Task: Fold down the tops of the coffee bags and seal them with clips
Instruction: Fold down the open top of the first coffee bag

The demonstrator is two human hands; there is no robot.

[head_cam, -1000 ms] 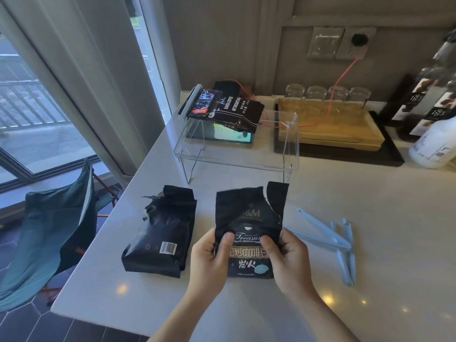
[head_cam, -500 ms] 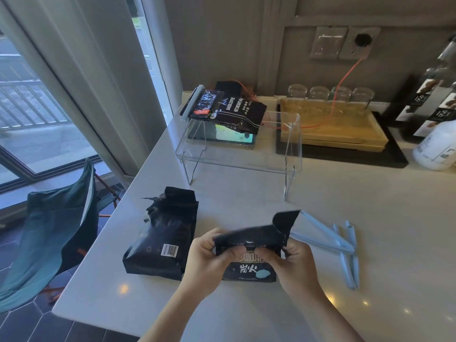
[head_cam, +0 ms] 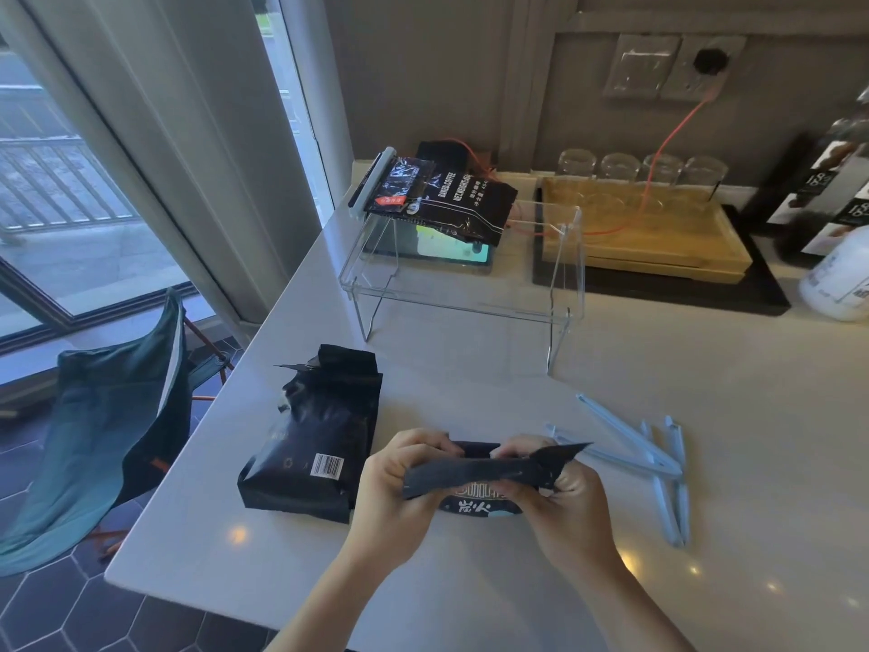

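Note:
A small black coffee bag [head_cam: 484,477] with white lettering lies near the counter's front edge, its top folded down toward me into a flat band. My left hand [head_cam: 399,491] pinches the fold's left end and my right hand [head_cam: 564,496] grips its right end, where a torn corner sticks out. A larger black coffee bag [head_cam: 315,440] with a barcode lies flat to the left, its top crumpled and unfolded. Several light blue clips [head_cam: 644,458] lie on the counter to the right of my hands. Another coffee bag [head_cam: 451,200] with a clip along its end rests on the clear stand.
The clear acrylic stand [head_cam: 470,294] sits behind the bags with a phone under it. A wooden tray [head_cam: 658,247] with glasses, an orange cable and bottles [head_cam: 837,270] line the back wall. The counter's left edge [head_cam: 225,416] drops to a teal chair [head_cam: 103,430].
The bag stood upright with its top up one second ago. Both hands have since folded the top down toward me and rolled it lower over the bag's front.

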